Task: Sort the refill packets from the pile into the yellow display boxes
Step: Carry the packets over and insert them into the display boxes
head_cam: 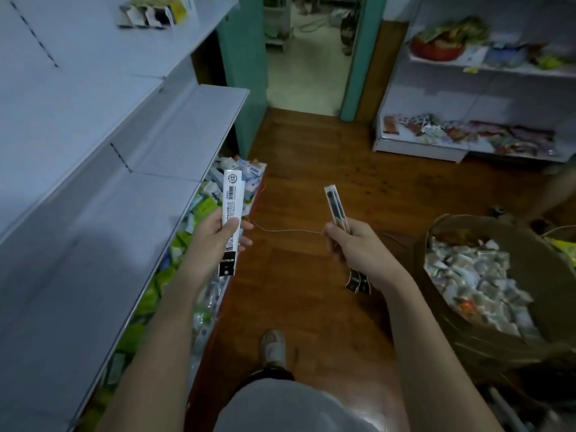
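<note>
My left hand (215,241) grips a long white refill packet (232,198) with a barcode and a black bottom end, held upright beside the white shelves. My right hand (352,244) holds two slim refill packets (336,207) together, tilted slightly left, their black ends sticking out below the palm. Both hands hover over the wooden floor. Display boxes (156,12), one with a yellow side, stand on the top shelf at the far left. A pile of small packets (199,213) lies on the lowest shelf under my left arm.
White shelves (124,151) run along the left. A brown sack (486,275) full of small packets sits at the right. A second shelf unit (467,132) with mixed goods stands at the back right. A doorway opens ahead. My foot (273,347) is on the floor.
</note>
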Available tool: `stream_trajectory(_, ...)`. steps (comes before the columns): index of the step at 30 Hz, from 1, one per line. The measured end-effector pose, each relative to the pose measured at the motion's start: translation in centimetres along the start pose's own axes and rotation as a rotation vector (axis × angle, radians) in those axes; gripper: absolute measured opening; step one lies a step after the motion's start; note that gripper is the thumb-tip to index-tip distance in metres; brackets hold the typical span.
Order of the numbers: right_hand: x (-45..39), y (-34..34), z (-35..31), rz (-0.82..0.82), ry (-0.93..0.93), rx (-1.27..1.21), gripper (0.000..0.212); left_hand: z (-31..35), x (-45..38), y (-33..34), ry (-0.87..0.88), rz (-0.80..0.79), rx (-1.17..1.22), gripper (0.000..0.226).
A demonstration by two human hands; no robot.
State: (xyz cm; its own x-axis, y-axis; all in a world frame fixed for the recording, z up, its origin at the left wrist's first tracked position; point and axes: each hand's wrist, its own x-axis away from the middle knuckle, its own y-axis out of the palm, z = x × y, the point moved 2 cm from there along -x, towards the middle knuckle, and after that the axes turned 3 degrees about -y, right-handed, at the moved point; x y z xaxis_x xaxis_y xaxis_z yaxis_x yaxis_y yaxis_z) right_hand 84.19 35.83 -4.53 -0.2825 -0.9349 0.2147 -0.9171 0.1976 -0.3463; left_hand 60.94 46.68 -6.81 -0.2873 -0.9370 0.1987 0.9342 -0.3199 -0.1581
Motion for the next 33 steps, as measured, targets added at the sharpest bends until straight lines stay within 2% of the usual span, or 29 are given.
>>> stream_trajectory(7,-12.2,-4.0,-2.6,0.146,-0.039,-0.038,0.024,4.8,-14.3,2.8,0.066,-0.092,-0.019,0.035)
stream_trajectory(10,-17.7,-5.8,-3.3,0.12,-0.02,-0.007,0.025,6.6,-20.1,4.1,0.039,-0.132,-0.027,0.039)
stream_trajectory(12,-19.0,-6.0,-3.6,0.088,-0.031,-0.004,0.026,6.9,-21.1,4.0,0.029,-0.139,-0.026,0.036)
stream_trajectory(15,-25.3,-8.4,-3.8,0.122,-0.046,-0.047,0.025,7.7,-27.2,5.6,0.038,-0.093,-0.026,0.034)
stream_trajectory(22,-40.3,-14.0,-3.8,0.017,-0.059,-0.06,0.025,11.4,-39.9,10.6,0.048,0.019,-0.226,0.015)
stream_trajectory(24,-44.1,-16.1,-4.4,0.005,-0.061,-0.07,0.026,12.6,-43.1,11.5,0.032,0.072,-0.214,0.011)
stream_trajectory(28,-51.6,-19.4,-5.4,-0.011,-0.067,-0.059,0.027,13.9,-48.5,12.9,0.009,0.129,-0.139,0.019)
stream_trajectory(33,-59.8,-20.2,-5.3,-0.094,-0.027,-0.047,0.028,13.7,-54.7,12.7,-0.062,0.187,-0.095,0.025)
